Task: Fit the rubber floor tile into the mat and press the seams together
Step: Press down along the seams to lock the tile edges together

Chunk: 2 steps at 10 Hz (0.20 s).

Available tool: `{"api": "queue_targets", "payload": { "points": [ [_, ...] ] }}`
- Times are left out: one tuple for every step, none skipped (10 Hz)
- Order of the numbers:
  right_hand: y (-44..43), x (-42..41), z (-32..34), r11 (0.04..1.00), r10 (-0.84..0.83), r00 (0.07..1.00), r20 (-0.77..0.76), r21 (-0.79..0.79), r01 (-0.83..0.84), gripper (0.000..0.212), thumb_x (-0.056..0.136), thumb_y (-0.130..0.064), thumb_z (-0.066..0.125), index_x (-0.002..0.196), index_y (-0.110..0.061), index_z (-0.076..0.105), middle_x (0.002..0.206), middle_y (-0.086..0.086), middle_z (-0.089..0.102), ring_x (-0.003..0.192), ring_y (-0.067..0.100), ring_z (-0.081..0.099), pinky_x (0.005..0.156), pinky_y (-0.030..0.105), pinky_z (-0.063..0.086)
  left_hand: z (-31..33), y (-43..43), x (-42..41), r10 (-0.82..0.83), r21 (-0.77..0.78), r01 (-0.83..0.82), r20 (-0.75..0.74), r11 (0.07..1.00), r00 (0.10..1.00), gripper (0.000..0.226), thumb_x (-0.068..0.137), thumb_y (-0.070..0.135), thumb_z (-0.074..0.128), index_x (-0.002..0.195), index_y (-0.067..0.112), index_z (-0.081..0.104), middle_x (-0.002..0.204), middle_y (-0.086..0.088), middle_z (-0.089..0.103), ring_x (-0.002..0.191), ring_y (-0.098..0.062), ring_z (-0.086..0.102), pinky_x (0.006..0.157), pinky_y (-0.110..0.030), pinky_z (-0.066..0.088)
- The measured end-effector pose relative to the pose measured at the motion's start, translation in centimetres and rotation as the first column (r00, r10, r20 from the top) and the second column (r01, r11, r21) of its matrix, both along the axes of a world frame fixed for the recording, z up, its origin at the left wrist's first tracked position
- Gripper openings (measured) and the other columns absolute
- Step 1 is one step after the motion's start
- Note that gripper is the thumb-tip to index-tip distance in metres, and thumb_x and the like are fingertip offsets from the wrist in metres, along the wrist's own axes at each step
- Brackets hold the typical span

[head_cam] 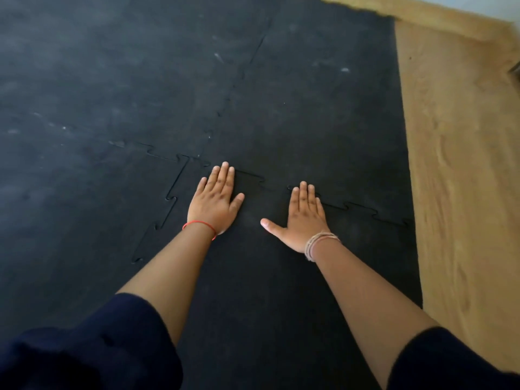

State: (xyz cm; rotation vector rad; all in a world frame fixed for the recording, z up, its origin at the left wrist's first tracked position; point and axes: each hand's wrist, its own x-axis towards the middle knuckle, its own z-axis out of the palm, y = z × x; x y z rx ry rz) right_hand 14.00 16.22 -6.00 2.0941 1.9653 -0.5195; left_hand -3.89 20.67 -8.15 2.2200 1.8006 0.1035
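Observation:
A black rubber floor tile lies under both my arms, its puzzle-shaped edges meeting the black rubber mat beyond and to the left. My left hand rests flat, palm down, with its fingertips on the far seam near the tile's far left corner. My right hand also lies flat with the thumb spread, fingertips on the same seam further right. Neither hand holds anything. The left seam shows as a dark jagged line.
Bare wooden floor runs along the right edge of the mat and the tile. Another puzzle seam runs away through the mat ahead. My dark sleeves fill the bottom corners.

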Motion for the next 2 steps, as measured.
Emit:
{"api": "queue_targets", "payload": {
  "points": [
    [0.2, 0.6, 1.2, 0.998, -0.04, 0.999, -0.028, -0.054, 0.039, 0.101, 0.083, -0.071, 0.032, 0.148, -0.005, -0.01, 0.156, 0.014, -0.018, 0.144, 0.027, -0.017, 0.117, 0.039, -0.003, 0.1, -2.4, -1.3, 0.113, -0.055, -0.112, -0.001, 0.992, 0.994, 0.064, 0.097, 0.043, 0.022, 0.146, 0.01, -0.003, 0.157, -0.004, -0.008, 0.142, -0.017, -0.011, 0.115, -0.033, -0.004],
    [-3.0, -0.1, 3.5, 0.959, -0.085, 0.963, -0.257, 0.242, 0.149, 0.083, 0.091, -0.054, 0.043, 0.149, -0.011, 0.004, 0.158, 0.013, -0.008, 0.145, 0.025, -0.012, 0.119, 0.04, 0.003, 1.4, -5.3, -2.1, -0.028, -0.022, 0.027, -0.051, 0.999, 0.998, 0.062, 0.097, 0.041, 0.019, 0.145, 0.006, 0.003, 0.157, -0.009, 0.002, 0.143, -0.02, -0.004, 0.115, -0.032, -0.001]
  ]
}}
